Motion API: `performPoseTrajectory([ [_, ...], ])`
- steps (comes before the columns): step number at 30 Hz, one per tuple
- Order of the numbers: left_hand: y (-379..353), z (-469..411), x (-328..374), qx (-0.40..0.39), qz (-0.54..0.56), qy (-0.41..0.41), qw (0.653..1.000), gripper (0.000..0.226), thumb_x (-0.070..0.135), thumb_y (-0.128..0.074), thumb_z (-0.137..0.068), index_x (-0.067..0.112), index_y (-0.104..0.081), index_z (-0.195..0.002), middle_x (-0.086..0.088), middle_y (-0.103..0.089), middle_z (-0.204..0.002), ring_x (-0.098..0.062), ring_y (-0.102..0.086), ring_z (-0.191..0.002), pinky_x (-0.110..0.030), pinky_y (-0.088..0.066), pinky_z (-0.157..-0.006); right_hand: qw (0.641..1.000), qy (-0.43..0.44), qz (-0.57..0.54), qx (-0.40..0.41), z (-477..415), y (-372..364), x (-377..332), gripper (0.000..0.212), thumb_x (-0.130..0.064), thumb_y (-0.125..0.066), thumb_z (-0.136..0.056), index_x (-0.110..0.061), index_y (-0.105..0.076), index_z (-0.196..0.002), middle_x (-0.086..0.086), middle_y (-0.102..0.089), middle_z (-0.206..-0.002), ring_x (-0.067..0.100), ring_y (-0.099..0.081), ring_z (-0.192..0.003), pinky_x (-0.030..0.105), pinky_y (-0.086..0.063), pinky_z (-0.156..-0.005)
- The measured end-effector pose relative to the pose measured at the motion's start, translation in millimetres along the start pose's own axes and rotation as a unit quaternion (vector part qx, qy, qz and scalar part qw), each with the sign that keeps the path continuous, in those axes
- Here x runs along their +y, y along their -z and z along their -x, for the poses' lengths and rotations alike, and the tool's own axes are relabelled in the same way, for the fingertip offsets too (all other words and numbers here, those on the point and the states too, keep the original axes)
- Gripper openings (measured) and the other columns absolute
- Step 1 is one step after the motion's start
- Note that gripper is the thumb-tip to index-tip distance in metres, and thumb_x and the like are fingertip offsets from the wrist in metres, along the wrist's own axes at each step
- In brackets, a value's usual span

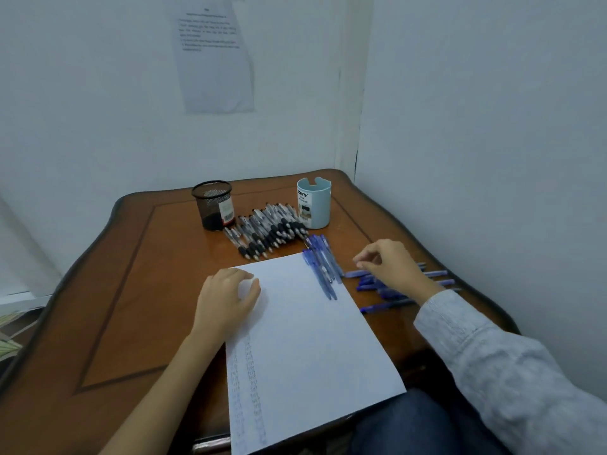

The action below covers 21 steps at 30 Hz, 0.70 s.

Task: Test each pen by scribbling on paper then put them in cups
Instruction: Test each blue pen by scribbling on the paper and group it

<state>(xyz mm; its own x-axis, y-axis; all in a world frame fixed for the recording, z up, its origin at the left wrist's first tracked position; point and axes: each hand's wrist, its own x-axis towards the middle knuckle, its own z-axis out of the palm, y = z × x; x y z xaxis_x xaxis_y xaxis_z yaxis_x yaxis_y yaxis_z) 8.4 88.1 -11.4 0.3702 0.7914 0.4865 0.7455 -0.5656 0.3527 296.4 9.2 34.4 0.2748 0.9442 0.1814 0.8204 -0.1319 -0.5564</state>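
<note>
A white sheet of paper (305, 336) lies on the wooden table (138, 290), with rows of scribbles along its near left edge. My left hand (226, 298) rests on the paper's far left corner, fingers loosely curled. My right hand (389, 264) hovers over a scatter of blue pens (377, 284) at the right, fingers bent, holding nothing that I can see. More blue pens (323, 267) lie across the paper's far right corner. A pile of black pens (269, 229) sits between a black mesh cup (213, 205) and a light blue cup (314, 203).
The table stands in a corner, with walls close behind and to the right. A printed sheet (213, 57) hangs on the back wall. The near edge of the paper overhangs the table above my lap.
</note>
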Motion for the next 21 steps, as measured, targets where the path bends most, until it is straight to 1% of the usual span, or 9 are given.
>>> performPoseTrajectory([
  [3, -9, 6, 2, -0.014, 0.032, 0.021, 0.999, 0.020, 0.025, -0.059, -0.092, 0.013, -0.071, -0.102, 0.001, -0.069, -0.109, -0.017, -0.060, -0.102, -0.032, -0.041, -0.087, 0.997, 0.009, 0.067, -0.028, 1, 1, 11, 0.021, -0.022, -0.064, -0.090, -0.017, -0.071, -0.109, 0.001, -0.065, -0.112, 0.018, -0.053, -0.109, 0.042, -0.044, -0.101],
  [6, -10, 9, 3, -0.013, 0.033, 0.026, 0.999, 0.022, 0.021, -0.061, -0.090, 0.010, -0.070, -0.107, -0.002, -0.068, -0.113, -0.019, -0.060, -0.106, -0.035, -0.043, -0.090, 0.988, 0.027, 0.138, -0.058, -1, 0, 15, 0.029, -0.026, -0.057, -0.094, -0.019, -0.066, -0.121, 0.003, -0.059, -0.122, 0.021, -0.045, -0.116, 0.039, -0.037, -0.100],
  [8, -9, 10, 4, -0.017, 0.029, 0.028, 0.999, 0.025, 0.022, -0.060, -0.090, 0.010, -0.070, -0.109, -0.003, -0.067, -0.116, -0.020, -0.059, -0.109, -0.034, -0.041, -0.091, 0.987, 0.032, 0.146, -0.058, -4, -1, 17, 0.028, -0.025, -0.055, -0.096, -0.019, -0.067, -0.120, 0.003, -0.058, -0.123, 0.020, -0.043, -0.115, 0.039, -0.036, -0.099],
  [11, -7, 11, 6, -0.026, 0.032, 0.029, 0.999, 0.034, 0.031, -0.054, -0.087, 0.010, -0.070, -0.109, -0.003, -0.067, -0.117, -0.020, -0.059, -0.110, -0.033, -0.041, -0.091, 0.986, 0.055, 0.147, -0.060, -8, -1, 17, 0.021, -0.023, -0.056, -0.095, -0.021, -0.069, -0.112, 0.002, -0.061, -0.117, 0.017, -0.044, -0.112, 0.036, -0.035, -0.097],
  [13, -6, 12, 7, -0.028, 0.037, 0.030, 0.998, 0.030, 0.027, -0.056, -0.089, 0.010, -0.069, -0.110, -0.003, -0.067, -0.118, -0.019, -0.058, -0.111, -0.033, -0.040, -0.092, 0.988, 0.081, 0.123, -0.052, -8, 0, 16, 0.017, -0.021, -0.056, -0.095, -0.021, -0.068, -0.106, 0.000, -0.063, -0.110, 0.012, -0.044, -0.103, 0.033, -0.035, -0.094],
  [16, -7, 12, 7, -0.023, 0.052, 0.039, 0.998, 0.024, 0.020, -0.060, -0.090, 0.012, -0.068, -0.111, -0.001, -0.065, -0.119, -0.018, -0.056, -0.112, -0.035, -0.041, -0.096, 0.987, 0.147, 0.062, -0.006, -7, 0, 7, 0.010, -0.019, -0.056, -0.095, -0.018, -0.065, -0.100, -0.003, -0.060, -0.098, 0.007, -0.047, -0.091, 0.032, -0.042, -0.090],
  [18, -5, 11, 6, 0.012, 0.108, 0.068, 0.992, 0.020, 0.016, -0.060, -0.090, 0.015, -0.069, -0.108, 0.002, -0.066, -0.115, -0.015, -0.056, -0.109, -0.036, -0.043, -0.097, 0.981, 0.190, 0.026, 0.012, -4, -3, -9, 0.010, -0.016, -0.054, -0.096, -0.016, -0.062, -0.102, -0.006, -0.052, -0.097, 0.005, -0.049, -0.085, 0.025, -0.044, -0.080],
  [19, -4, 11, 6, 0.042, 0.153, 0.088, 0.983, 0.017, 0.013, -0.060, -0.090, 0.016, -0.069, -0.104, 0.004, -0.066, -0.110, -0.013, -0.057, -0.105, -0.034, -0.044, -0.095, 0.978, 0.207, 0.019, 0.016, -3, -5, -19, 0.011, -0.015, -0.053, -0.097, -0.014, -0.060, -0.105, -0.005, -0.050, -0.099, 0.006, -0.051, -0.085, 0.021, -0.044, -0.077],
  [21, 2, 10, 5, 0.096, 0.228, 0.135, 0.959, 0.017, 0.007, -0.058, -0.091, 0.018, -0.069, -0.096, 0.006, -0.067, -0.102, -0.009, -0.058, -0.095, -0.026, -0.047, -0.087, 0.977, 0.215, 0.012, 0.006, 1, -14, -37, 0.015, -0.017, -0.051, -0.099, -0.012, -0.058, -0.111, 0.000, -0.052, -0.102, 0.013, -0.054, -0.086, 0.025, -0.048, -0.073],
])
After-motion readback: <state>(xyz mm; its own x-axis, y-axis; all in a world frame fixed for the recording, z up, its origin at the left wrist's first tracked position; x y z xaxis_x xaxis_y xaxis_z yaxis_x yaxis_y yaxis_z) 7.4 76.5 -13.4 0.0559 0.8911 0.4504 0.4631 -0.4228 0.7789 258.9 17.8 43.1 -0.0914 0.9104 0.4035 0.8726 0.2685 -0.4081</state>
